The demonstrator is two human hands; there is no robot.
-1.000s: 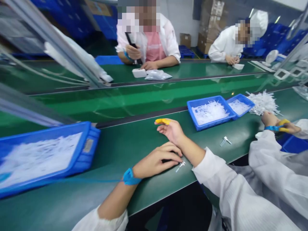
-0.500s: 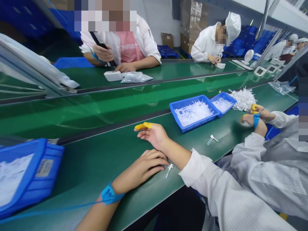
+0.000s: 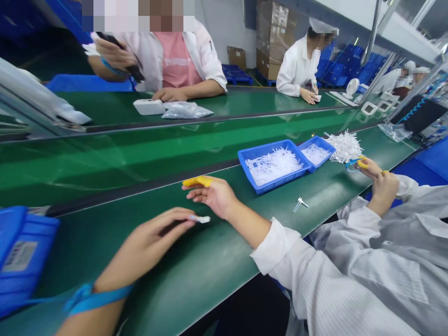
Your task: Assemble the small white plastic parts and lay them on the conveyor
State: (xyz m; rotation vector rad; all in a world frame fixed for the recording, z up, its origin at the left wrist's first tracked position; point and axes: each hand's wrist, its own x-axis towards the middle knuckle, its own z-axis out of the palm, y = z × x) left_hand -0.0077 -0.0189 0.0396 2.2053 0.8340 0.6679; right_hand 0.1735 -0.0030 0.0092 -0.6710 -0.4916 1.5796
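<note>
My left hand, with a blue band round the wrist, pinches a small white plastic part between thumb and fingertips. One end of the part sticks out to the right, just short of my other hand. My right hand is held over the green work surface, its loosely stretched fingers apart and nothing seen in them. Yellow covers sit on some of its fingers. To the right, another small white part with pale prongs lies on the surface.
Beyond my right hand are a blue tray and a smaller blue tray of white pieces, beside a loose white pile. A blue bin stands left. A co-worker's hands are at right; other people sit opposite.
My left hand has picked up the small white part from the surface and moved left and up with it. The right hand keeps its pose. The view has shifted slightly.
</note>
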